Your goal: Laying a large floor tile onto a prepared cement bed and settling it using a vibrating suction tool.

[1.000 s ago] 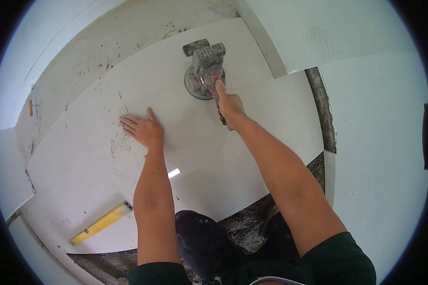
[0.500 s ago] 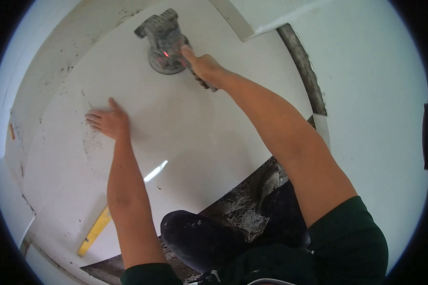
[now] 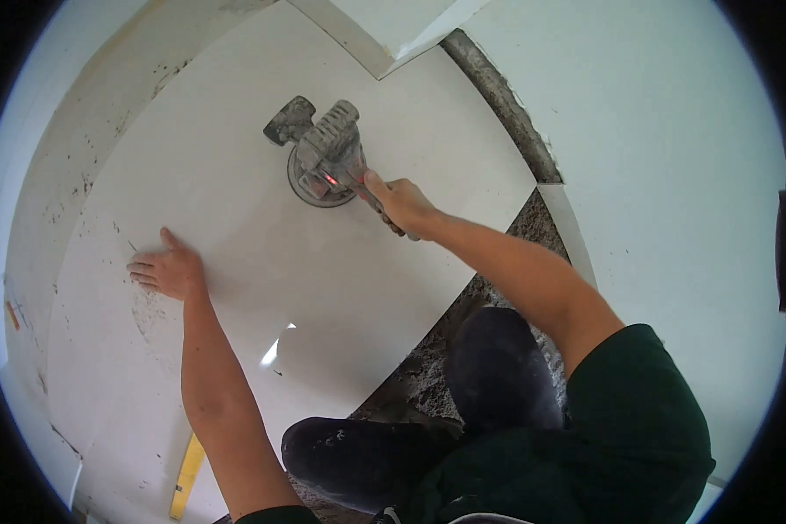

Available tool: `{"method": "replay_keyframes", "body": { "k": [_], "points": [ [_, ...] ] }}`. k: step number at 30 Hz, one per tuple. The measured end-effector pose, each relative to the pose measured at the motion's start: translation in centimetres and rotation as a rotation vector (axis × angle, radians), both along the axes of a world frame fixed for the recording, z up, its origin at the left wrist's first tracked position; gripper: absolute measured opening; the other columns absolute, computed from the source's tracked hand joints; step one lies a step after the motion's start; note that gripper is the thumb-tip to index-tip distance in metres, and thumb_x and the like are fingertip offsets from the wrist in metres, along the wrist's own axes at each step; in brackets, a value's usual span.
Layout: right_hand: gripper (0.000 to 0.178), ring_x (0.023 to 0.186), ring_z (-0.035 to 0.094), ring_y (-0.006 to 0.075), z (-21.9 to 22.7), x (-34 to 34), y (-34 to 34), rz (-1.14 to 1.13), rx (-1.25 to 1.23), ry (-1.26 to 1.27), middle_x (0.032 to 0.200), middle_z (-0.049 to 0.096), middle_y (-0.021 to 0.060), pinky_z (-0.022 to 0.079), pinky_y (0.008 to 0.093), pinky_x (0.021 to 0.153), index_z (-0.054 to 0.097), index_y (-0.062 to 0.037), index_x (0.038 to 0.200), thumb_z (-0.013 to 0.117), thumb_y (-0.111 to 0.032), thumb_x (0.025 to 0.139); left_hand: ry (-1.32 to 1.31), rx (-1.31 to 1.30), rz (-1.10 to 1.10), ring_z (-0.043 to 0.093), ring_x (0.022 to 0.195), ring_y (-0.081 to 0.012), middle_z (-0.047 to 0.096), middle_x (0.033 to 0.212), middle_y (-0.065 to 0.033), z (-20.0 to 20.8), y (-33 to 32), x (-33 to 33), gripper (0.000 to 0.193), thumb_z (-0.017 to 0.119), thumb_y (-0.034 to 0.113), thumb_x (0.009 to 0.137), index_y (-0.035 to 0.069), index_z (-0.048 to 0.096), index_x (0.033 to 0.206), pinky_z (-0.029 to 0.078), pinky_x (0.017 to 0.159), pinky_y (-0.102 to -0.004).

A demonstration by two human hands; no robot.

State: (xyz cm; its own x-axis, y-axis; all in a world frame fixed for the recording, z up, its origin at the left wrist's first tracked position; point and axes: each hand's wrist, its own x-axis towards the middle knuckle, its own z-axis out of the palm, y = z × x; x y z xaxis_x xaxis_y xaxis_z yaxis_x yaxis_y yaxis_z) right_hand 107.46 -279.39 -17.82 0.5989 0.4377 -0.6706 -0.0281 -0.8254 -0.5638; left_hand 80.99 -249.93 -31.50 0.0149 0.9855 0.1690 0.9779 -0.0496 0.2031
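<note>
Take the large white tile (image 3: 236,175) as your landmark. At its lower left edge a yellow spirit level (image 3: 186,476) lies on the floor, partly hidden by your forearm. Your left hand (image 3: 168,269) lies on the tile's left part, opened flat with the fingers spread and the palm pressed on the surface; it holds nothing. Speckles of grey mortar dot the tile just beside and below that hand. Further right, near the tile's middle and toward its far edge, a grey tile vibrator (image 3: 323,157) stands with its round suction base touching the tile and a small red light showing on its body. Your right hand (image 3: 402,205) is closed around the handle that sticks out of this tool toward you. Past the tile's right edge a strip of bare grey mortar bed (image 3: 506,105) runs along it, and beyond that lies another laid white tile (image 3: 672,175). At the tile's near edge your dark shoes (image 3: 358,454) rest on rough mortar.
</note>
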Motion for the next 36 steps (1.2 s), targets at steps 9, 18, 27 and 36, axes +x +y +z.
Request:
{"method": "replay_keyframes", "body": {
  "k": [9, 18, 27, 36],
  "points": [
    [0.076, 0.044, 0.051, 0.0144, -0.6, -1.8, -5.4, -0.175, -0.053, 0.066, 0.054, 0.052, 0.0028, 0.042, 0.0337, 0.043, 0.059, -0.0046, 0.071, 0.041, -0.075, 0.091, 0.011, -0.048, -0.012, 0.012, 0.149, -0.0448, 0.013, 0.159, -0.0326, 0.6, 0.1, 0.2, 0.094, 0.03, 0.066, 0.099, -0.012, 0.018, 0.15, 0.01, 0.121, -0.0525],
    [0.072, 0.042, 0.05, 0.0153, -1.1, -5.0, -6.7, -0.49, -0.043, 0.056, 0.053, 0.052, 0.0032, 0.039, 0.0344, 0.041, 0.065, -0.0021, 0.071, 0.046, -0.067, 0.095, 0.023, -0.047, 0.016, 0.012, 0.149, -0.0442, 0.014, 0.16, -0.0304, 0.8, 0.1, 0.5, 0.095, 0.028, 0.068, 0.098, -0.01, 0.018, 0.152, 0.012, 0.121, -0.0525],
    [0.08, 0.047, 0.058, 0.0169, 1.3, 1.7, -9.8, -0.06, -0.134, 0.022, 0.055, 0.055, 0.0039, 0.049, 0.0349, 0.047, 0.075, -0.0081, 0.092, 0.042, -0.08, 0.087, 0.043, -0.017, 0.008, 0.013, 0.149, -0.0439, 0.014, 0.158, -0.0332, -0.4, 0.5, 0.0, 0.099, 0.03, 0.07, 0.097, -0.012, 0.017, 0.151, 0.012, 0.121, -0.0522],
    [0.078, 0.044, 0.052, 0.0153, -1.5, -7.7, -14.3, -0.645, -0.04, 0.075, 0.054, 0.053, 0.0033, 0.041, 0.0356, 0.041, 0.067, -0.0049, 0.075, 0.045, -0.079, 0.088, 0.05, 0.063, -0.008, 0.015, 0.148, -0.0447, 0.017, 0.157, -0.0338, -1.2, 0.7, -0.4, 0.101, 0.029, 0.072, 0.096, -0.014, 0.021, 0.149, 0.014, 0.12, -0.0526]
  ]
}}
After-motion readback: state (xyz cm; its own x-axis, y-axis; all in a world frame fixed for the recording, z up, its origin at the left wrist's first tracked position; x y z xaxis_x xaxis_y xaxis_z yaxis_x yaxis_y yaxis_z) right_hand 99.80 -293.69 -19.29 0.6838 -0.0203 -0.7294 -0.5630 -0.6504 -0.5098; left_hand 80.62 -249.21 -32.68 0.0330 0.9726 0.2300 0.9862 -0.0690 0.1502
